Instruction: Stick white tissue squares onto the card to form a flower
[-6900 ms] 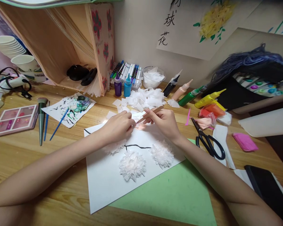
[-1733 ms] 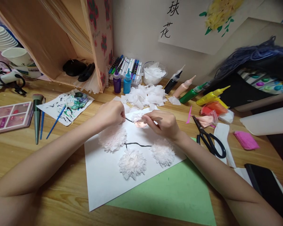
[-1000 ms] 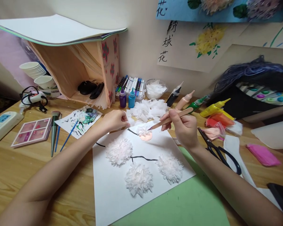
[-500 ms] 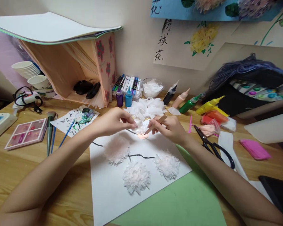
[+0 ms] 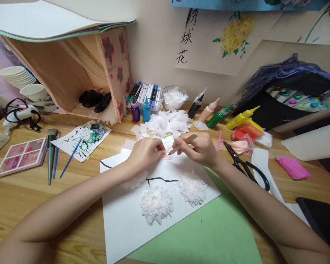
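We hold a wooden stick in our right hand, fingers curled shut around it, its tip pointing left at a small tissue square; our left hand pinches that square between thumb and fingertips, just above the white sheet; tissue flowers lie nearer us; scissors rest to the right.

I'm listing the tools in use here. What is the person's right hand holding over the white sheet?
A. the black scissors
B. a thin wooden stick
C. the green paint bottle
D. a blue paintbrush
B: the right hand pinches a thin wooden stick, its tip aimed at the small tissue piece by the left hand; the scissors lie on the table.
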Available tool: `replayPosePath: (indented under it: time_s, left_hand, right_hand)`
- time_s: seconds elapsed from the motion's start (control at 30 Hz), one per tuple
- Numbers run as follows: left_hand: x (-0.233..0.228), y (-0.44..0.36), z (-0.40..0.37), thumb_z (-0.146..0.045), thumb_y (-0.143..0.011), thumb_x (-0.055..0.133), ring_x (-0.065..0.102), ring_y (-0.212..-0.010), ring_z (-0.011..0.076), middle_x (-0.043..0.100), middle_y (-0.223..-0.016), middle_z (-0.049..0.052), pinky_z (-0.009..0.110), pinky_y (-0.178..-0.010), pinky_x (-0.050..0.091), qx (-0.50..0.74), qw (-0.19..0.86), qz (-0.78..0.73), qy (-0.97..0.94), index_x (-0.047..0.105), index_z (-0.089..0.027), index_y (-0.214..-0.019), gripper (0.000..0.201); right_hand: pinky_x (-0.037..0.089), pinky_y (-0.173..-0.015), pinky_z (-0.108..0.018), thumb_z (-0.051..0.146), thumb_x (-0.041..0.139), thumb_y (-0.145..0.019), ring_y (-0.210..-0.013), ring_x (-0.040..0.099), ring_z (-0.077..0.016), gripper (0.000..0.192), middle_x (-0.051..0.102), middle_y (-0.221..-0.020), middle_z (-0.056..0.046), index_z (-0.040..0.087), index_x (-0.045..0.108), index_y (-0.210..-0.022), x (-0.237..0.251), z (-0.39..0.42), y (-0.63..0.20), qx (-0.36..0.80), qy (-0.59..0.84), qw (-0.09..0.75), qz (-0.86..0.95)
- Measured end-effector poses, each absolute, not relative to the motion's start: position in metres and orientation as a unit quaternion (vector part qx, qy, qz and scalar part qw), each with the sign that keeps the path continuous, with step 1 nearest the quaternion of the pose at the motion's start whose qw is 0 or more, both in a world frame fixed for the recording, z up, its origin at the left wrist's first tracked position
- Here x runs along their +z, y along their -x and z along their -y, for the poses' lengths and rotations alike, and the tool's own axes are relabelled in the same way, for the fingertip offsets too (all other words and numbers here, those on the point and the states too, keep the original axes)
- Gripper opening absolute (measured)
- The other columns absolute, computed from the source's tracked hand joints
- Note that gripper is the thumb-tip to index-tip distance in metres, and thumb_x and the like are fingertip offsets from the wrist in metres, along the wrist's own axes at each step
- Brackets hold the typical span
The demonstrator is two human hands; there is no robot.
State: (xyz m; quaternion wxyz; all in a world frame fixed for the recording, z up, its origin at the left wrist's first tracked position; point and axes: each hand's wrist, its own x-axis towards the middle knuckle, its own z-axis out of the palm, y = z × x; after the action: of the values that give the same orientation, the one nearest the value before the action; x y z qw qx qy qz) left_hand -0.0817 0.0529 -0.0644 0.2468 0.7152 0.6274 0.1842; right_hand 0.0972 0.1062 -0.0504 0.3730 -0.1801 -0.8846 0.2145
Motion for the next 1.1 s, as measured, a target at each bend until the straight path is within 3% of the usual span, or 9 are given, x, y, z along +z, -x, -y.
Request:
replayPosePath:
  time_s: [0.4,0.7,0.87,0.97,1.1]
  left_hand:
    - [-0.055,0.092,-0.059,-0.027,-0.075,0.058,0.057,-0.072,0.015,0.069,-0.083,0.002,0.025,-0.057,0.033,0.174,0.186,-0.648,-0.718,0.065,-0.019,-0.078,0.01]
    - [-0.058,0.112,-0.071,-0.023,-0.069,0.062,0.059,-0.074,0.0173,0.069,-0.08,0.002,0.026,-0.054,0.033,0.043,0.164,-0.701,-0.693,0.069,-0.021,-0.071,0.007]
    - [-0.058,0.111,-0.073,-0.023,-0.068,0.063,0.059,-0.073,0.0179,0.069,-0.077,0.002,0.026,-0.054,0.034,0.037,0.168,-0.702,-0.691,0.07,-0.021,-0.071,0.008]
    - [-0.06,0.112,-0.073,-0.023,-0.068,0.063,0.06,-0.073,0.0179,0.069,-0.076,0.002,0.026,-0.055,0.035,0.039,0.172,-0.701,-0.691,0.071,-0.021,-0.071,0.009]
    - [-0.061,0.113,-0.074,-0.023,-0.067,0.063,0.06,-0.072,0.0176,0.069,-0.075,0.002,0.025,-0.055,0.035,0.038,0.172,-0.701,-0.692,0.071,-0.021,-0.071,0.009]
  right_hand:
    - [0.044,-0.05,-0.02,0.018,0.046,-0.09,-0.055,0.064,-0.0094,0.027,0.07,-0.065,-0.002,0.016,0.063,-0.069,-0.069,-0.113,-0.094,0.132,0.158,0.356,0.911]
    - [0.048,-0.054,-0.022,0.023,0.046,-0.09,-0.059,0.067,-0.0122,0.03,0.071,-0.063,-0.002,0.017,0.065,-0.067,-0.077,-0.114,-0.093,0.118,0.191,0.36,0.906]
    - [0.048,-0.054,-0.022,0.028,0.048,-0.089,-0.056,0.067,-0.0128,0.039,0.071,-0.061,-0.003,0.017,0.063,-0.055,-0.082,-0.11,-0.086,0.178,0.311,0.382,0.852]
    - [0.047,-0.049,-0.021,0.036,0.048,-0.089,-0.049,0.065,-0.0125,0.04,0.067,-0.051,-0.002,0.015,0.065,-0.059,-0.084,-0.107,-0.082,0.253,0.416,0.386,0.783]
    - [0.047,-0.047,-0.021,0.034,0.048,-0.089,-0.047,0.064,-0.011,0.038,0.068,-0.054,-0.002,0.015,0.066,-0.062,-0.081,-0.104,-0.084,0.266,0.382,0.393,0.793]
